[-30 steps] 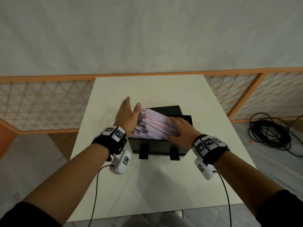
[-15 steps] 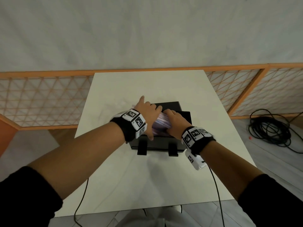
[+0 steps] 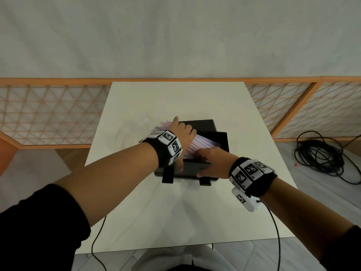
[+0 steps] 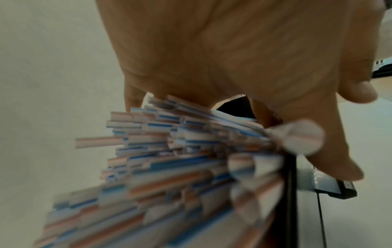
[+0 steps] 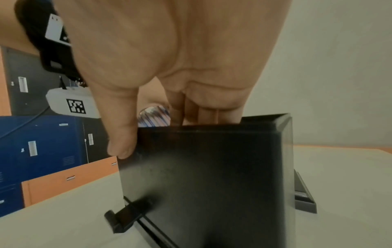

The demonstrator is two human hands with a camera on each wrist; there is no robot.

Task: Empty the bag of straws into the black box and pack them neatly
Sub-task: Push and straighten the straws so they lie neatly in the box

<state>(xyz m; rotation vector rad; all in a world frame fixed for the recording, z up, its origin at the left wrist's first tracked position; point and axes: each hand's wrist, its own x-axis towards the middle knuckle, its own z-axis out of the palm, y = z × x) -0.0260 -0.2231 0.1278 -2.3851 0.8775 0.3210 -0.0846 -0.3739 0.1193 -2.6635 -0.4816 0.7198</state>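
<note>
Sitting on the white table (image 3: 175, 98), near its middle: the black box (image 3: 222, 141), open at the top. Inside it, a fat bunch of striped straws (image 3: 197, 144), pink, blue and white, lying slanted. Far ends of the bunch sticking out past the box's left side, over the table, uneven, one straw poking out more than the rest in the left wrist view.

Left hand (image 3: 182, 133) lying on top of the straws, fingers spread and curled down over the bunch, thumb hanging at the near side of the box. Gripping or only pressing: cannot tell for sure, but fingers bent round the straws.

Right hand (image 3: 213, 159) at the near right corner of the box. Fingers (image 5: 203, 115) dipped inside, behind the front wall, tips hidden. Thumb (image 5: 120, 134) outside, flat on the left part of the front wall. Wall held between thumb and fingers.

Two small black feet sticking out from the bottom front of the box. A black lid or tray (image 3: 199, 125) lying behind the box, touching it or just beside it.

Off to the right on the floor, a loose coil of black cable (image 3: 320, 153). Behind the table, an orange fence (image 3: 48, 114) with a criss-cross net.
</note>
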